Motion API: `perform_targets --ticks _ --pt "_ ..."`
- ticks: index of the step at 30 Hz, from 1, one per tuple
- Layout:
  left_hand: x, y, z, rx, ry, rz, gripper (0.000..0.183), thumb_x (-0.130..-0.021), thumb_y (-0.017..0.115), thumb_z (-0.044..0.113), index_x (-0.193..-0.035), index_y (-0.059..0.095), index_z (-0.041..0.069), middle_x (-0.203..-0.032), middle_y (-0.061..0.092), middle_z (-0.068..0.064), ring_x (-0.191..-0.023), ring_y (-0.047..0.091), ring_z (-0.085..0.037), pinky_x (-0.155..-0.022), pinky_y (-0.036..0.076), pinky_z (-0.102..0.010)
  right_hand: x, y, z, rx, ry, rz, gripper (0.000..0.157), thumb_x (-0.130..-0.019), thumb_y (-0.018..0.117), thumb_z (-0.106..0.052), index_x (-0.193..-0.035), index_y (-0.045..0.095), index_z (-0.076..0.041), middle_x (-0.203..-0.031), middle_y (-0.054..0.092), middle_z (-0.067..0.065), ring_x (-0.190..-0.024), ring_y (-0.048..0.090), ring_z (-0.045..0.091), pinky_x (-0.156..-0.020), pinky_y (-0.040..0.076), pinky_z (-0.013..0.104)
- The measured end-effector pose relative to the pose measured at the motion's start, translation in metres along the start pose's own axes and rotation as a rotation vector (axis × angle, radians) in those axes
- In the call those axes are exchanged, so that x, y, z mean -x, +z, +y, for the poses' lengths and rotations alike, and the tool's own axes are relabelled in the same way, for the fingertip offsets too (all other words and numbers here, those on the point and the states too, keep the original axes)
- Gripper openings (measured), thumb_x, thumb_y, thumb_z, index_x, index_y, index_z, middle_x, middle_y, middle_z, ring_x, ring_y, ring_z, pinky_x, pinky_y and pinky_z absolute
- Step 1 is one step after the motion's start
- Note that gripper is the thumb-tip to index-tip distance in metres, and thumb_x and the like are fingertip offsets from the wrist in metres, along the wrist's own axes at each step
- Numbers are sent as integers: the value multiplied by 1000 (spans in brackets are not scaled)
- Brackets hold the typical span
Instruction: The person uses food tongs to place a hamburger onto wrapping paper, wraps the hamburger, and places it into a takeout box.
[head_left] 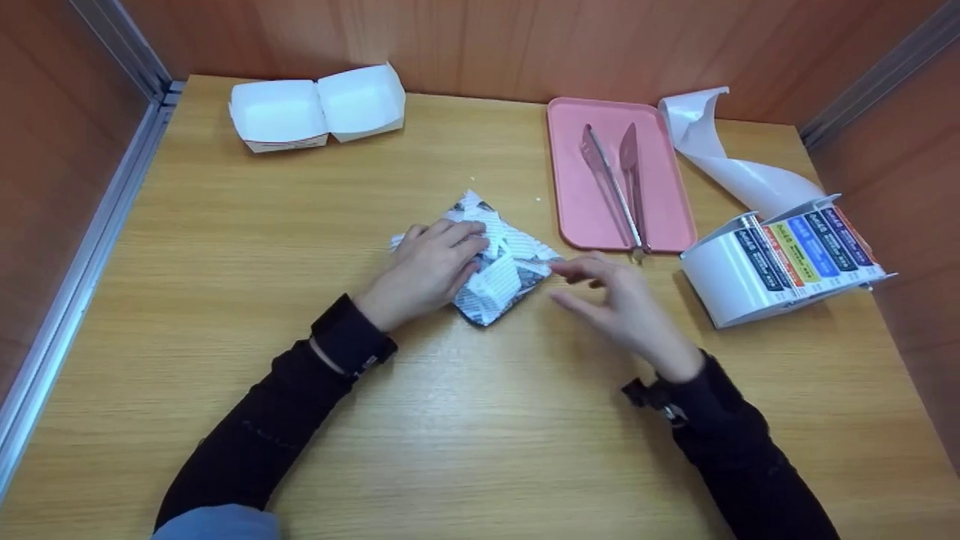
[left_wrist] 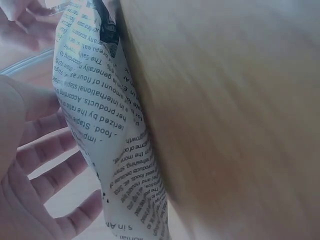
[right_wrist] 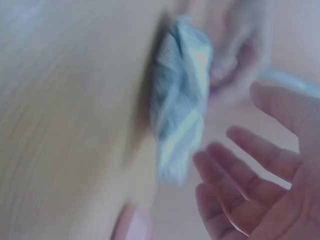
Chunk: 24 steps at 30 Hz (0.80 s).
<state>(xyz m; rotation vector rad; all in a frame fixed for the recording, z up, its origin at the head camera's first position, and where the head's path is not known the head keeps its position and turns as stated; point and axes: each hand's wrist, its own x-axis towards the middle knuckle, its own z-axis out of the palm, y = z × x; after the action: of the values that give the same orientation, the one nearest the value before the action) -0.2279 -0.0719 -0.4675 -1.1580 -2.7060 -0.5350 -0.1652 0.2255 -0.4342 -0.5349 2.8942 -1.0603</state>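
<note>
A flat packet wrapped in newsprint-patterned paper lies on the table with its corners pointing outward. My left hand rests on the packet's left part, fingers spread over the paper. In the left wrist view, printed lines run along the wrapped packet beside the relaxed fingers of the left hand. Near the packet's right corner is my right hand, thumb and fingers apart with nothing between them. The right wrist view is blurred; there the packet sits just beyond the loosely bent fingers of the right hand.
An opened white clamshell box stands at the back left. Metal tongs lie on a pink tray at the back right. Farther right is a white holder of coloured labels, with a curled white strip trailing behind.
</note>
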Motion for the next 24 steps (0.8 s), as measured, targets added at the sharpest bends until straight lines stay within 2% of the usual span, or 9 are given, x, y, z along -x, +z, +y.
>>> perform_targets --ticks 4,6,10,13,15,17,20,24 --pt "-2 0 2 3 -14 -21 36 -112 57 25 -144 65 11 -159 59 -7 -141 55 -30 -104 49 -55 35 -27 22 -85 98 179 23 -99 79 -20 -119 80 -10 -110 82 5 -95 75 11 -88 59 24" --pt "-4 -1 3 7 -25 -32 36 -112 57 24 -144 65 12 -158 59 -7 -140 55 -30 -104 49 -56 54 -38 33 -162 145 276 19 -99 78 -14 -117 80 -6 -104 82 6 -89 75 8 -83 59 18" --pt "-6 -3 4 12 -44 -49 37 -111 59 22 -148 63 17 -156 61 -7 -139 56 -31 -102 49 -58 91 -59 57 -372 280 498 21 -100 75 -9 -117 76 4 -95 82 6 -84 78 10 -79 62 20" --pt "-8 -5 4 6 -58 -71 39 -112 58 21 -150 63 21 -156 61 -7 -140 56 -31 -101 50 -59 110 -69 75 -520 379 678 23 -100 75 -8 -119 72 5 -92 81 5 -83 79 14 -76 63 22" --pt "-10 -6 4 -1 -66 -90 38 -112 56 20 -149 64 21 -157 60 -7 -142 55 -31 -103 49 -61 119 -73 86 -597 414 770 25 -99 76 -7 -120 69 3 -91 80 7 -81 79 16 -74 63 22" --pt "-12 -6 4 -4 -74 -103 37 -112 55 18 -148 65 21 -159 59 -7 -144 54 -32 -105 48 -62 124 -75 95 -630 433 825 27 -98 77 -6 -122 67 0 -89 80 7 -78 78 16 -72 63 21" --pt "-16 -5 6 -5 -80 -105 38 -110 56 15 -146 67 20 -159 58 -7 -145 53 -32 -106 47 -62 126 -77 105 -648 429 861 31 -96 79 -5 -124 65 -4 -85 79 6 -73 78 16 -68 62 21" --pt "-20 -3 8 0 -69 -85 36 -108 58 14 -141 69 20 -158 60 -6 -143 55 -32 -102 49 -61 128 -77 111 -651 396 903 33 -93 81 -2 -124 67 -1 -81 78 7 -71 79 14 -66 61 20"
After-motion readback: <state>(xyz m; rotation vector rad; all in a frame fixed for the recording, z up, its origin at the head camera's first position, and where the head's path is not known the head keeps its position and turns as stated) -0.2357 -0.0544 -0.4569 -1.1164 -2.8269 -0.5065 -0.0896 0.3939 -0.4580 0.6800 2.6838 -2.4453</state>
